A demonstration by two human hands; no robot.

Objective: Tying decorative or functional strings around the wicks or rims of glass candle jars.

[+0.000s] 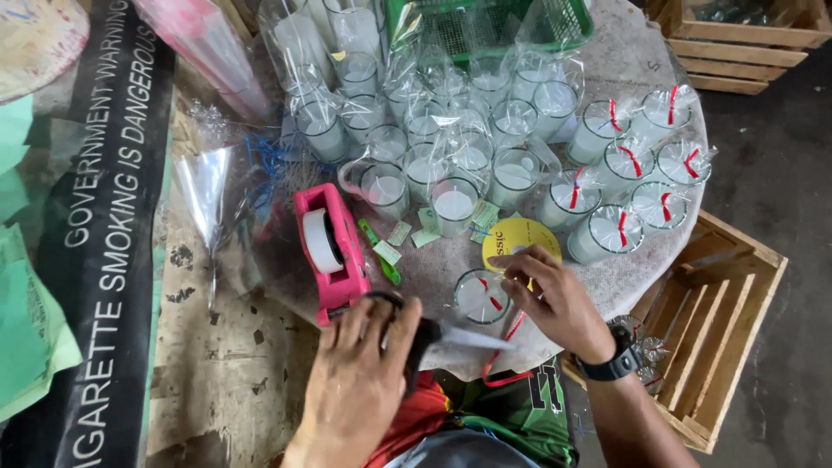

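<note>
Black-handled scissors (433,334) in the left hand (360,373), blades pointing right, glass candle (482,297) wrapped in clear film with red ribbon, upright near the table edge, right hand (555,299) touching its top, yellow ribbon roll (518,239) just behind

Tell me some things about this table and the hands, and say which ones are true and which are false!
1. The left hand holds black scissors. True.
2. The tape dispenser is blue. False: it is pink.
3. The right hand touches a yellow roll. True.
4. The glasses on the table hold orange juice. False: they hold white candles, wrapped in clear plastic.
5. The right wrist is bare. False: it wears a black watch.
</note>
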